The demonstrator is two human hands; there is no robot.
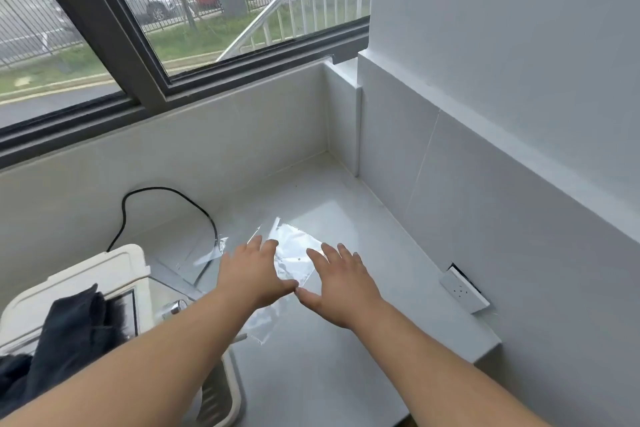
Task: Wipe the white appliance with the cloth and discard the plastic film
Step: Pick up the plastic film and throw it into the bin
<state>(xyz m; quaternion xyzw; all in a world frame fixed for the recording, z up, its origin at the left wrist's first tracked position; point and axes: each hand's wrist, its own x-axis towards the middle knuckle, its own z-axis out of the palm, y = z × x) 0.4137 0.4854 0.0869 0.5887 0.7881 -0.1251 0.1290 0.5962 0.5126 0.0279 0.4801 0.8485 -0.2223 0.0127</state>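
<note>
A sheet of clear plastic film [294, 258] lies flat on the pale counter [346, 374]. My left hand [252, 274] and my right hand [341, 282] rest on it side by side, fingers spread, palms down, thumbs nearly touching. Neither hand grips the film. The white appliance [86, 277] stands at the lower left. A dark cloth [65, 336] is draped over its top. My left forearm crosses in front of the appliance's lower part.
A black power cable [166, 191] loops along the back wall behind the appliance. A white socket [464, 293] sits on the right wall low by the counter. The counter's right edge ends near the socket. A window runs along the back.
</note>
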